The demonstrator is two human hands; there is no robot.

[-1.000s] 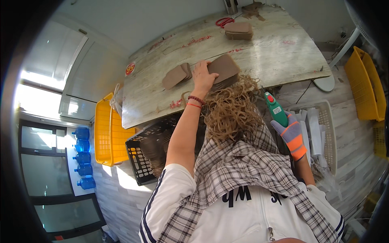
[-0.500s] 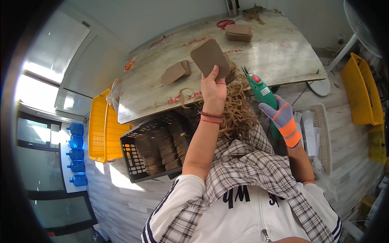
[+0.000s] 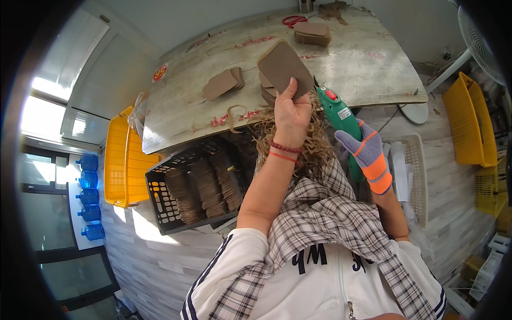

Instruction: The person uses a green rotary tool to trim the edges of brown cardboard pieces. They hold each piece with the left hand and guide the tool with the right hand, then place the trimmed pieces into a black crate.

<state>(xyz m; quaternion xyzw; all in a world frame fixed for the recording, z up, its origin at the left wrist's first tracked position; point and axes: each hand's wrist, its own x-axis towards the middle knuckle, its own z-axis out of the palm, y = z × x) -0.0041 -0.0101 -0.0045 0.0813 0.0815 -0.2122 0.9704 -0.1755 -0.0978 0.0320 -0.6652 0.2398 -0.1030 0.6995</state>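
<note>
My bare left hand [image 3: 292,114] pinches a flat brown rounded-corner piece [image 3: 284,65] between thumb and fingers, held above the table [image 3: 181,101]. In my right hand [image 3: 369,152], which wears a grey and orange glove, is a green electric cutter [image 3: 341,113] with a red button. Its dark tip points up, close to the right edge of the brown piece; whether they touch I cannot tell. Partly hidden behind my left hand is a brown stack [image 3: 268,88]. A fanned little pile of like pieces [image 3: 223,84] lies to its left. Curly brown trimmings [image 3: 318,141] hang over the table edge onto my lap.
At the table's back are another brown stack [image 3: 312,33], red-handled scissors [image 3: 294,21] and scraps [image 3: 334,10]. A black crate [image 3: 160,213] packed with brown pieces stands left of my lap, beside a yellow crate [image 3: 121,173]. On the right are a white basket [image 3: 421,186] and a fan [image 3: 477,32].
My left hand has shifted right with the brown piece, bringing it nearer the cutter's tip and uncovering the stack behind. The whole view has tilted slightly.
</note>
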